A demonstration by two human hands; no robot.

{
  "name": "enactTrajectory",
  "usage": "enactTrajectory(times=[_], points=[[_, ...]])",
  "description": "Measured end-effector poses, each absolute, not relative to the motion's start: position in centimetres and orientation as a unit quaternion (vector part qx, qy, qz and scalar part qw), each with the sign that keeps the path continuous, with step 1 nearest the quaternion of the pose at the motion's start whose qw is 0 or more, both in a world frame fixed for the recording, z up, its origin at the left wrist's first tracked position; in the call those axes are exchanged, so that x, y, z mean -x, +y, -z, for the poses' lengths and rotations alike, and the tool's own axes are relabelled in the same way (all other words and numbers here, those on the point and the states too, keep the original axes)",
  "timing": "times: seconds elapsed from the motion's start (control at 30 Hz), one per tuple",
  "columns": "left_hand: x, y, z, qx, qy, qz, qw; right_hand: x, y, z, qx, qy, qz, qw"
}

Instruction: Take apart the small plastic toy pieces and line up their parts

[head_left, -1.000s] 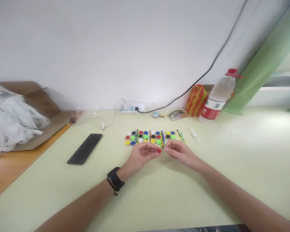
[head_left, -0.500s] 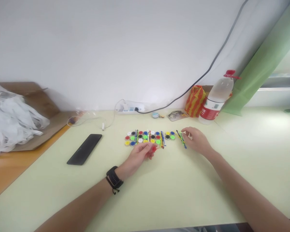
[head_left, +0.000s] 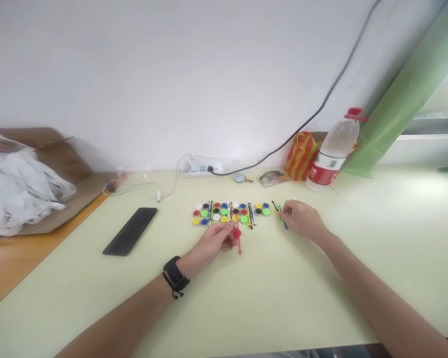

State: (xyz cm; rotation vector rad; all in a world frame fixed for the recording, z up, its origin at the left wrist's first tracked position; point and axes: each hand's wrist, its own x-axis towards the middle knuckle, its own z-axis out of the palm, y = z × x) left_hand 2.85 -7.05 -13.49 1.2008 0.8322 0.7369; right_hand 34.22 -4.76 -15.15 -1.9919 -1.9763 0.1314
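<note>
My left hand (head_left: pixel 218 234) pinches a red disc (head_left: pixel 237 232) with a red plastic arrow (head_left: pixel 239 246) across it, held just in front of the rows. Beyond it lie clear-rimmed discs (head_left: pixel 217 217) in white, black, red, blue, green and yellow. Bundles of plastic arrows (head_left: pixel 250 214) stand between the blocks of discs. At the right end, my right hand (head_left: pixel 298 216) has its fingertips drawn together over a small bunch of black, green and blue arrows (head_left: pixel 283 222). Whatever may be between those fingertips is hidden.
A black flat slab (head_left: pixel 130 231) lies to the left. Along the wall are a power strip (head_left: pixel 199 167), a small round tin (head_left: pixel 239 178), glasses (head_left: pixel 273 177), a striped bag (head_left: pixel 300 156) and a large bottle (head_left: pixel 332 154). White straps (head_left: pixel 22 189) are piled on cardboard at far left.
The red arrow now shows across the red disc in my left hand, pointing toward me. My right hand's fingers have drawn closer together and shifted slightly over the arrows.
</note>
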Motion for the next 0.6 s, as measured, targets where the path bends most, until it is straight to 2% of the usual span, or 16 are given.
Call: enactTrajectory(times=[0.27, 0.6], points=[[-2.7, -7.0, 13.6, -0.529, 0.369, -0.323, 0.692, -33.0, -5.4, 14.5, 0.723, -0.683, -0.059, 0.086], [-2.9, -7.0, 13.5, -0.521, 0.378, -0.328, 0.692, -33.4, -5.1, 14.6, 0.734, -0.669, -0.064, 0.097]])
